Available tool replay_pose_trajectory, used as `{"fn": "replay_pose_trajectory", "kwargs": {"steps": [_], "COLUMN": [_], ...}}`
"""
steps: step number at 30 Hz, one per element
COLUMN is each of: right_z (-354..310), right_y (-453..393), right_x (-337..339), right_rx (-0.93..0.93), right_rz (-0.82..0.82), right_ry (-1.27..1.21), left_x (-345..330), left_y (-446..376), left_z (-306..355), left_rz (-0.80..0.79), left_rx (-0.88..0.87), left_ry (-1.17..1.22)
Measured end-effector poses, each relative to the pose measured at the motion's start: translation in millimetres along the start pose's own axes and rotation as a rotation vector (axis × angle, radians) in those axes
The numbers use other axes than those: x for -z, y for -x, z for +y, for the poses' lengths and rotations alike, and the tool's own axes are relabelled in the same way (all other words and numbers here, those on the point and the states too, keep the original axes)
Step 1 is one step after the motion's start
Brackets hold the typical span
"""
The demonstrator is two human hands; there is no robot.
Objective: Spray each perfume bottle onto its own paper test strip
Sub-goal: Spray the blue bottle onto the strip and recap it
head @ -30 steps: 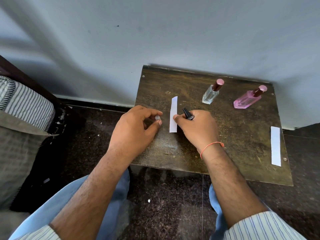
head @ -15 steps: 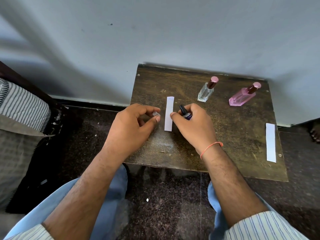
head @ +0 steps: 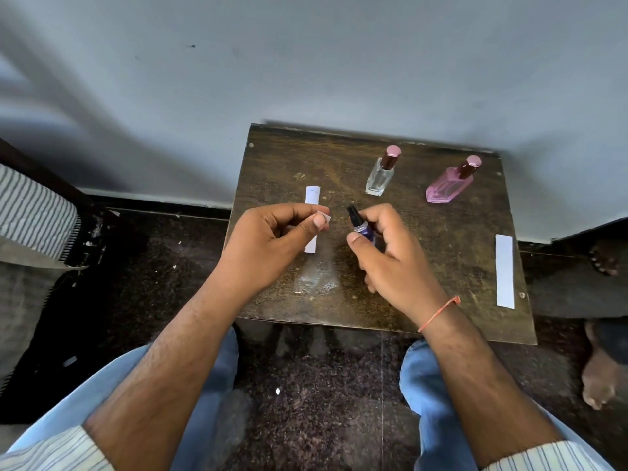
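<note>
My right hand grips a small dark blue spray bottle; its black nozzle points up and to the left, uncapped. Between thumb and forefinger, my left hand pinches a small clear cap. Between and behind the two hands a white paper strip lies on the wooden table, partly hidden by my left thumb. A clear bottle with a pink cap stands at the back. To its right stands a pink bottle with a pink cap. A second white strip lies at the right edge.
The small table stands against a grey wall. A striped cushion lies on the left. Another person's bare feet rest on the dark floor to the right. My knees in blue trousers sit under the front edge.
Both hands have lifted off the table. The right hand has tipped the blue bottle more upright, nozzle exposed, and the left hand has moved over the strip's lower half.
</note>
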State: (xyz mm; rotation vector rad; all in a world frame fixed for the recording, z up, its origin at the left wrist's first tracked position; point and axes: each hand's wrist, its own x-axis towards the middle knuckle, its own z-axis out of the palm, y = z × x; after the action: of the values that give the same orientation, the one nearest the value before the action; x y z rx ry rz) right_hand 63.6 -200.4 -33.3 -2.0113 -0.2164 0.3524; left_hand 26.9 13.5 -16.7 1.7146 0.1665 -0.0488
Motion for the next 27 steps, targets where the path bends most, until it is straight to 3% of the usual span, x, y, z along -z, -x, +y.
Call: {"fn": "replay_pose_trajectory", "kwargs": {"steps": [7,27], "right_z": [10.8,7.0], "right_y": [6.7,11.7], "right_x": [20.6,31.8], "right_rx": [0.214,0.285], "right_rz": [0.049,0.181], "right_ry": [0.077,0.043], "left_x": [-20.2,-31.7], "left_y": [-3.4,-2.0], "left_z": [1.0,2.5], "left_rz": [-0.008,-0.073], "left_rx": [-0.006,-0.029], "left_ry": [-0.003,0.029]}}
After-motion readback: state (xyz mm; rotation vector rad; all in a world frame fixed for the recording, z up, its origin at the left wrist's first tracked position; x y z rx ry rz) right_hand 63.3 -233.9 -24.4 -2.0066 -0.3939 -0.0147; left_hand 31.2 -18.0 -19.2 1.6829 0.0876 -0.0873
